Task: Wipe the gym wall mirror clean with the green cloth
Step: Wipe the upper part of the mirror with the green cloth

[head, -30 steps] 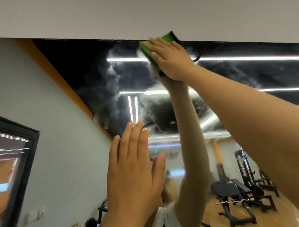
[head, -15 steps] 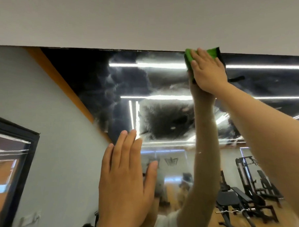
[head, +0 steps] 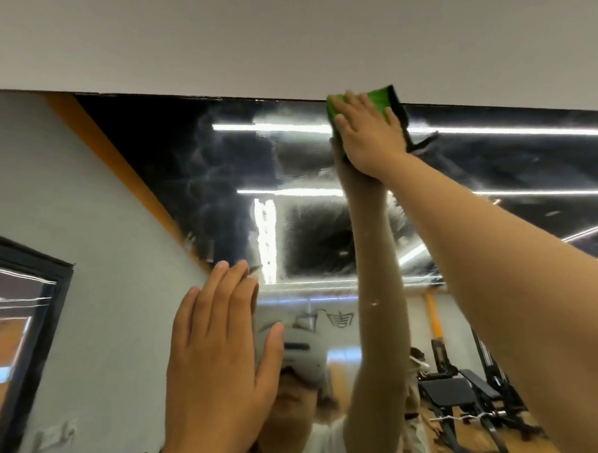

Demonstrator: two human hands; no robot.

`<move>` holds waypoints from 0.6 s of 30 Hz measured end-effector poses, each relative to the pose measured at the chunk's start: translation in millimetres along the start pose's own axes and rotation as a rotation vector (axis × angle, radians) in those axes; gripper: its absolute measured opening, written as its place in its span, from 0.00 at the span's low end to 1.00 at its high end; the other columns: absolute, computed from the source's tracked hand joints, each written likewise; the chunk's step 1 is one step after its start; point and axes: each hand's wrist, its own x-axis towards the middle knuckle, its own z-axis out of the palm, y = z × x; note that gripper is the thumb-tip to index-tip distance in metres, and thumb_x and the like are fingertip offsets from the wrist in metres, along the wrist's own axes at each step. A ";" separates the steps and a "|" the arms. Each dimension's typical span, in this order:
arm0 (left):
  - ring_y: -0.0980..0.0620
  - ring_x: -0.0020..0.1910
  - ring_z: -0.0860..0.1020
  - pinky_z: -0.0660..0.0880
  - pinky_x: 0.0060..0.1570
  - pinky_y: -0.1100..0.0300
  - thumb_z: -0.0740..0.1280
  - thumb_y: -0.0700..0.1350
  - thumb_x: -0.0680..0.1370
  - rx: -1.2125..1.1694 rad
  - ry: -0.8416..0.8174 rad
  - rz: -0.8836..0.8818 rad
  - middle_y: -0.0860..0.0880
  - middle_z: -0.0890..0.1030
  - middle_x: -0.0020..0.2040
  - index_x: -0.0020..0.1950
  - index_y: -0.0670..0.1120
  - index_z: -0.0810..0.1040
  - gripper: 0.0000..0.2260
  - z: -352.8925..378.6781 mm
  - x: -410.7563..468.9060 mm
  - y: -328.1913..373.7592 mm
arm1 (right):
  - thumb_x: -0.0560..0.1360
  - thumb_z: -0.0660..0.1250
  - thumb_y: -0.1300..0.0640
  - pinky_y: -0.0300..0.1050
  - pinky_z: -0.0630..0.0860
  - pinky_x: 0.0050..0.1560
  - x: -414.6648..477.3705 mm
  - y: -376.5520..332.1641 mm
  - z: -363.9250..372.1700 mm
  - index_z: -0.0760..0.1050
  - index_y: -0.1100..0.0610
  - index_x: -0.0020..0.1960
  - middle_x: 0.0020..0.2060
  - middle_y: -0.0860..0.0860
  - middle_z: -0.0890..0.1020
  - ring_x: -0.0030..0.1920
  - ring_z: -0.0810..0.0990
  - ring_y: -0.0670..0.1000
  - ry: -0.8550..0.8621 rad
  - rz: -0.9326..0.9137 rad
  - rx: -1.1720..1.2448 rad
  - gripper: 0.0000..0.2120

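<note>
Gym mirror (head: 197, 160) under a white wall (head: 299, 38), smeared at upper centre. Right hand (head: 366, 140), fingers straight and nearly together, presses the cloth (head: 380, 97) flat at the mirror's top edge, upper right. Left hand (head: 216, 353), lower centre, fingers straight and close, faces the glass; contact unclear.

Glossy glass mirror (head: 225, 161) streaked hazy; green cloth (head: 378, 99) soft, matt.

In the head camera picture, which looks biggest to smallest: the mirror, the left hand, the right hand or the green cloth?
1. mirror, fills most of the view.
2. left hand, nearer the camera, so maybe not truly bigger.
3. right hand.
4. green cloth, mostly hidden under it.
</note>
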 end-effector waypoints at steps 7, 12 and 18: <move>0.47 0.75 0.62 0.45 0.75 0.59 0.55 0.57 0.79 -0.046 -0.005 -0.003 0.46 0.69 0.75 0.73 0.45 0.66 0.26 -1.6 -1.1 -0.7 | 0.87 0.46 0.51 0.50 0.44 0.77 -29.5 63.6 -14.5 0.54 0.47 0.81 0.81 0.46 0.53 0.80 0.49 0.46 0.029 0.045 -0.005 0.22; 0.48 0.76 0.60 0.45 0.76 0.58 0.55 0.57 0.79 -0.049 -0.004 -0.029 0.47 0.66 0.76 0.74 0.46 0.64 0.26 -1.7 -1.5 0.2 | 0.87 0.46 0.50 0.50 0.42 0.77 -49.3 17.6 0.5 0.54 0.43 0.80 0.81 0.45 0.52 0.80 0.47 0.45 -0.017 -0.032 0.032 0.22; 0.48 0.77 0.60 0.46 0.76 0.57 0.55 0.56 0.79 -0.047 -0.009 -0.024 0.47 0.67 0.76 0.74 0.46 0.64 0.26 -2.8 -3.0 0.8 | 0.82 0.44 0.45 0.43 0.42 0.76 -106.9 39.0 1.3 0.54 0.40 0.78 0.79 0.42 0.55 0.77 0.47 0.38 -0.055 -0.313 0.025 0.24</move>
